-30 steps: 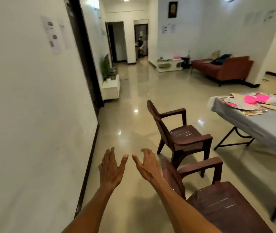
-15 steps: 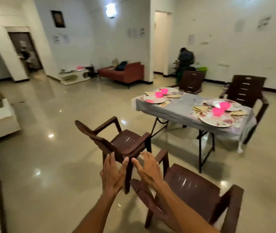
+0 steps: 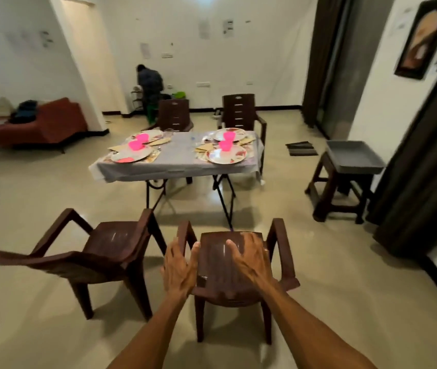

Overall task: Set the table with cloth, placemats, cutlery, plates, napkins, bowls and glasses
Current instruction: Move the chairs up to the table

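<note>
The table (image 3: 174, 167) stands in the middle of the room under a grey cloth. On it lie several floral plates (image 3: 226, 155), pink bowls (image 3: 136, 145), tan napkins (image 3: 202, 147) and placemats, with clear glasses (image 3: 169, 133) near the far edge. My left hand (image 3: 178, 270) and my right hand (image 3: 246, 258) reach forward with fingers spread, holding nothing. They hover over the seat of a brown plastic chair (image 3: 278, 235). I cannot tell whether they touch it.
A second brown chair (image 3: 100, 249) sits to the left, turned sideways. Two more chairs (image 3: 238, 110) stand behind the table. A stool with a grey tray (image 3: 353, 155) is at the right by dark curtains. A red sofa (image 3: 39, 123) and a person (image 3: 149, 83) are at the back.
The view has swung right, from the hallway wall to facing the table. My hands, close together before, have spread apart over the nearer chair.
</note>
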